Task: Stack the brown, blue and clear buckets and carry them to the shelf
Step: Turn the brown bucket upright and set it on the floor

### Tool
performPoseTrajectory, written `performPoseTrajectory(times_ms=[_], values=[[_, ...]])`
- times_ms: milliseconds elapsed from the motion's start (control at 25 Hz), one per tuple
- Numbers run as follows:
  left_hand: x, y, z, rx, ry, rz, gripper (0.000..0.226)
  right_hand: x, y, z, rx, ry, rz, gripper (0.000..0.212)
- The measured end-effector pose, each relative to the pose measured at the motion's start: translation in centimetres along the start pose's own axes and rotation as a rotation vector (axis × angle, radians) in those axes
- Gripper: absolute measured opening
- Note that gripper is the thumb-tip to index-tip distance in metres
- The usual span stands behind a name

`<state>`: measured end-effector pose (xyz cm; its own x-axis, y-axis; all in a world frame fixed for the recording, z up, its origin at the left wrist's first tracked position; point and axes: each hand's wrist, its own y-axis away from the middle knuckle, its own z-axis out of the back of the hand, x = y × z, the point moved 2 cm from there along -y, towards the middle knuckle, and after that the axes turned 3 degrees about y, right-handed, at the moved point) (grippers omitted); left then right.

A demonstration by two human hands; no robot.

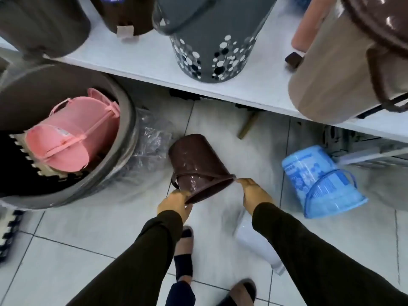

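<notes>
Shelving (136,60) runs white across the top, carrying a grey dotted bin (212,47) and a tan lidded bin (344,69). Left of the person, a big grey tub (130,138) on the tiled floor (66,235) holds a pink basket (72,133). The blue bucket (320,182) lies on its side at the right, well apart from the hands. The brown bucket (196,164) is tilted, base away, with the left hand (174,202) closed on its rim and the right hand (254,193) pinching the opposite rim. The clear bucket (256,241) lies under the right sleeve.
</notes>
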<state>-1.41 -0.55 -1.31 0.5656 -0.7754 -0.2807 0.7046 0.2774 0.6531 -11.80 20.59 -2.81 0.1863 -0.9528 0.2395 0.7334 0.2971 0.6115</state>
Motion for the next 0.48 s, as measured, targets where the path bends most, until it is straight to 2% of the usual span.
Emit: performPoseTrajectory(times_ms=[80, 240, 360, 480], values=[[0.8, -4.2, -3.4, -0.029, 0.091, 0.052, 0.041, -0.3, -4.5, -2.7, -0.012, -0.027, 0.039, 0.062], [1.3, -9.5, -8.6, -0.029, 0.055, 0.032, 0.054, -0.5, -10.9, -6.4, -0.017, -0.062, 0.087, 0.052], [1.9, -11.2, -9.4, -0.044, -0.012, -0.022, 0.041, -0.5, -12.3, -7.0, -0.075, -0.060, 0.084, 0.025], [1.8, -11.9, -7.5, -0.049, -0.020, -0.081, 0.031, 0.4, -12.6, -5.5, -0.091, -0.101, 0.102, 0.016]])
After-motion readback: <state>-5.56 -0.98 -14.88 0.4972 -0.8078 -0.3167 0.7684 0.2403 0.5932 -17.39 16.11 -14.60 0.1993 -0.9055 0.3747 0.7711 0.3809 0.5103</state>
